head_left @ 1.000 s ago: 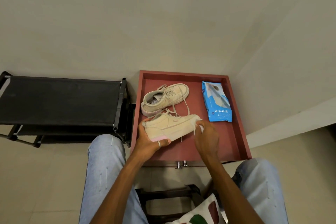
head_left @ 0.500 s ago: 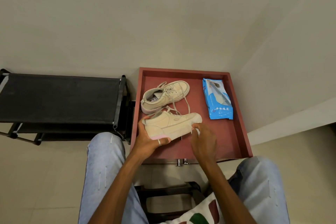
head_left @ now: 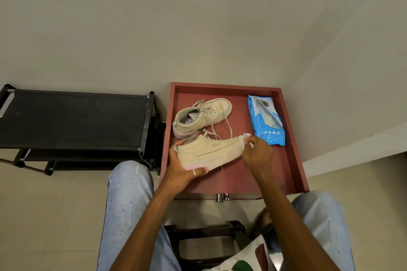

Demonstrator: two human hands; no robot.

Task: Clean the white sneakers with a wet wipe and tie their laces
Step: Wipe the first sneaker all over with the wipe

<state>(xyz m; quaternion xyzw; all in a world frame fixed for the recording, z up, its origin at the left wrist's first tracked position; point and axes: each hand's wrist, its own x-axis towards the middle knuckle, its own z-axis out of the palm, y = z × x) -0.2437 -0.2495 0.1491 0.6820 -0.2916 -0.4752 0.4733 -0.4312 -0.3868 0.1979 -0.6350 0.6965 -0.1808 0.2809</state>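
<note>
The left hand is curled round the heel end of a cream-white low canvas sneaker with a pink patch at its heel sole, thumb at the collar and fingers under the sole, holding it tipped on its side over a dark red wooden tray. I cannot tell whether the shoe's lower edge rests on the tray. At the far end from that grip, the right hand pinches a crumpled white wet wipe between thumb and fingertips and presses it to the sneaker's toe.

The step in hand looks like wiping the first shoe at its toe, with tying not yet begun. Loose off-white laces lie untied just beyond the held shoe, between it and the second cream-white canvas sneaker, which sits untouched just past the left hand's thumb. A blue plastic pack of wet wipes lies just beyond the right hand's fingertips, near enough for a fresh sheet. A black metal and fabric shoe rack stands well outside the left wrist.

The next move probably calls for drawing the wipe from the toe back along the side wall toward the heel grip. The left hand would have to hold firm and roll the shoe to show its other side, with the laces kept clear of the wipe
</note>
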